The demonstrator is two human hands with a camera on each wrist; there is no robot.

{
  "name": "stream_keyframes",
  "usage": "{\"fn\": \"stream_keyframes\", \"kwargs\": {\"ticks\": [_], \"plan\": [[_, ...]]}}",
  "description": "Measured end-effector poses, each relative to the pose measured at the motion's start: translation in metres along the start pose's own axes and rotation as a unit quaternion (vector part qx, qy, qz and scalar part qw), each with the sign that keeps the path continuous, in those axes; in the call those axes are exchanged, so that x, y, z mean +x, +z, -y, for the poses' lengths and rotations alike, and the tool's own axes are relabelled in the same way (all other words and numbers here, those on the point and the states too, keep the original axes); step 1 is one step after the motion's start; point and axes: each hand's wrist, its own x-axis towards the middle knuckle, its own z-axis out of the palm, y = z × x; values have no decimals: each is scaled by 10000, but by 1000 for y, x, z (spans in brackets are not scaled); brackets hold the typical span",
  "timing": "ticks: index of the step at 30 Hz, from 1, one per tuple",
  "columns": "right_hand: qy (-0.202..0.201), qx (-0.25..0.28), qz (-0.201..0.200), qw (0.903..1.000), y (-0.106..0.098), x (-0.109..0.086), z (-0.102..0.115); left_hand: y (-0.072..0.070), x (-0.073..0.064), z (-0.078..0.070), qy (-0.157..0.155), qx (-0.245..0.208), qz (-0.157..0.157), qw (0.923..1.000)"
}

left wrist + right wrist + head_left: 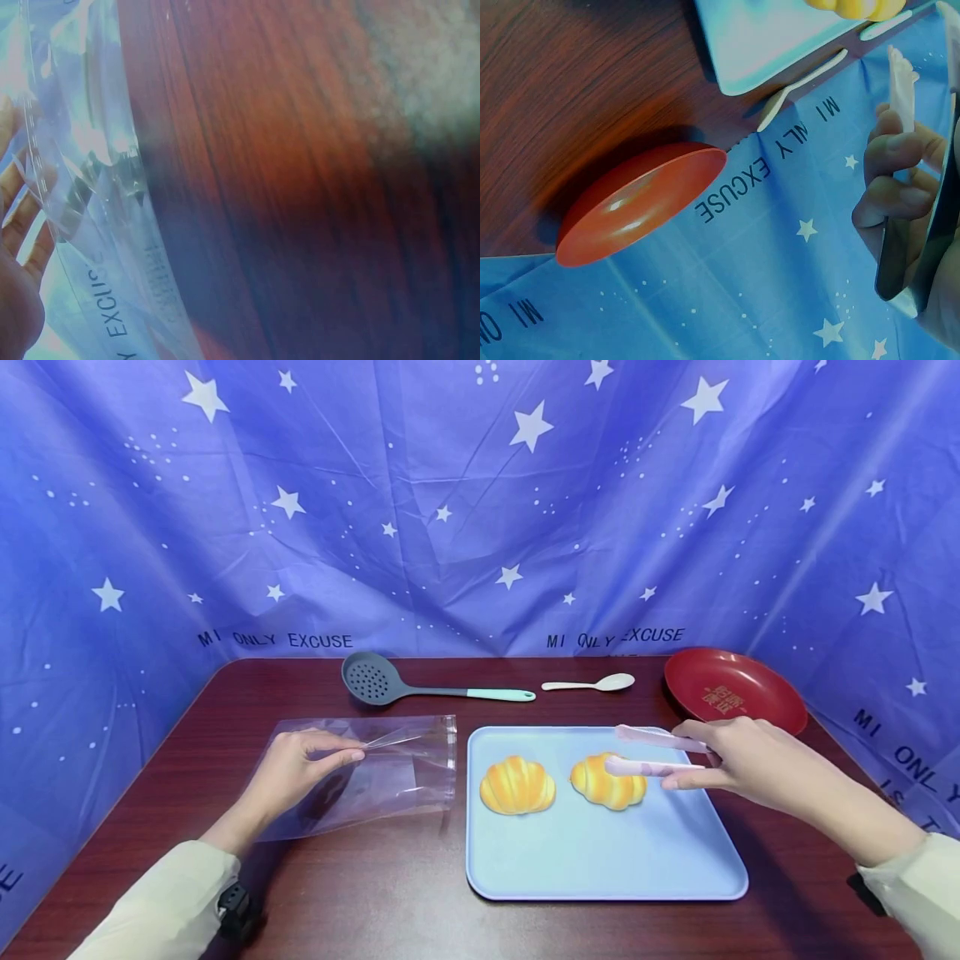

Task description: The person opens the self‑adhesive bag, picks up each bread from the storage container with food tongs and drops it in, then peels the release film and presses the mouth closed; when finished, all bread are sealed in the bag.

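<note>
A clear plastic bag [405, 777] hangs from my left hand [300, 768], which pinches its upper layer between thumb and fingers in the head view. My right hand [750, 764] holds a pair of tongs [652, 768] with pale pink tips, their arms spread apart. The tips hover over the right-hand croissant [615, 789], partly covering it. Another croissant [517, 785] lies to its left. Both croissants rest on a light blue tray [600, 860]. In the right wrist view the metal bend of the tongs [904, 300] shows behind the fingers.
At the back of the dark red wooden table [367, 902] lie a grey slotted skimmer [371, 678] with a mint handle and a white spoon [615, 682]. A red plate [750, 685] sits at the back right, close behind my right hand. A blue starry cloth [450, 543] hangs around the table.
</note>
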Motion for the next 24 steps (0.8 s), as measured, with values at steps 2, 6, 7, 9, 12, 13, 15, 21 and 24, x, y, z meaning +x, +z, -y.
{"fn": "stream_keyframes", "kwargs": {"ticks": [2, 6, 7, 9, 12, 13, 15, 21, 24], "plan": [[-76, -36, 106, 9999, 1, 2, 0, 0, 0, 0, 3, -8, -14, 10000], [-185, -191, 280, 9993, 4, 4, -2, 0, 0, -1, -37, -44, -18, 10000], [-196, -250, 294, 9991, 5, 4, -2, 0, 0, -1, -54, -50, -7, 10000], [-261, -360, 292, 9986, 6, 5, -4, -1, 0, -1, -89, -65, 15, 9999], [-366, -480, 269, 9978, 9, 7, -6, -1, 0, -1, -122, -84, 35, 9999], [-397, -491, 269, 9976, 9, 7, -7, -1, 0, -1, -130, -93, 38, 9999], [-431, -483, 281, 9975, 10, 8, -9, -1, 0, -1, -135, -120, 41, 9998], [-538, -492, 381, 9966, 13, 10, -13, -1, -1, -1, -123, -143, 40, 9998], [-637, -604, 447, 9951, 16, 12, -15, -1, 0, -1, -85, -112, 11, 9999]]}}
